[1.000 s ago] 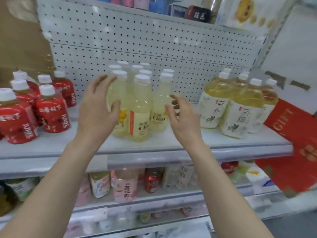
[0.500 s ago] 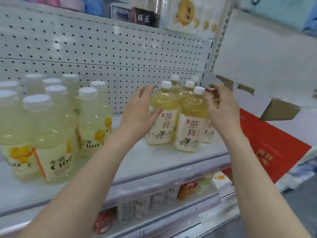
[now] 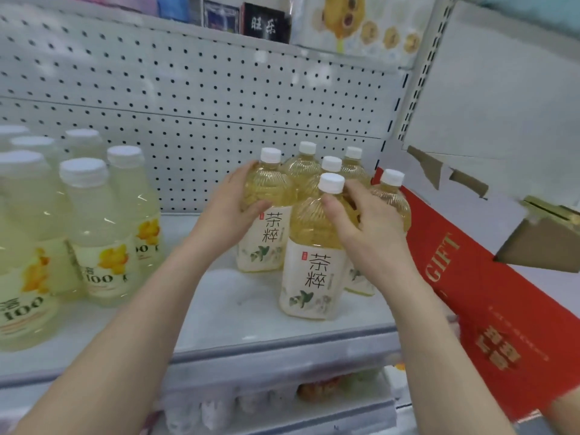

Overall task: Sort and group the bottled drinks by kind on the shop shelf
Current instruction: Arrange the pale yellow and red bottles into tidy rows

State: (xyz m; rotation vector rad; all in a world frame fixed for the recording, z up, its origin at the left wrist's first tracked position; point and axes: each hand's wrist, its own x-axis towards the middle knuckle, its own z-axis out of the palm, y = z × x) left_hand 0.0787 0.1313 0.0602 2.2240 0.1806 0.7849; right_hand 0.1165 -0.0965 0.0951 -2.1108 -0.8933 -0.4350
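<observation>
While both hands work the tea bottles (image 3: pixel 309 246) at shelf (image 3: pixel 251 321) right end — L hand (image 3: pixel 226 211) fingers wrap far-left bottle (image 3: pixel 266 215), R hand (image 3: pixel 364 227) fingers curl round near bottle's shoulder; lemon drinks (image 3: pixel 94 233) stand left.

A second ago both hands were cupped round the pale lemon bottles (image 3: pixel 94 227) in the middle of the shelf; now those sit off to the left and the hands are on the tea bottles (image 3: pixel 309 196) at the right end. Half a second back the left hand (image 3: pixel 229 211) only flanked the cluster with fingers spread; now it wraps the back-left tea bottle (image 3: pixel 266 211). The right hand (image 3: pixel 365 233) has come off the cluster's right side and closed on the shoulder of the front tea bottle (image 3: pixel 310 255), which now stands forward of the other 5
</observation>
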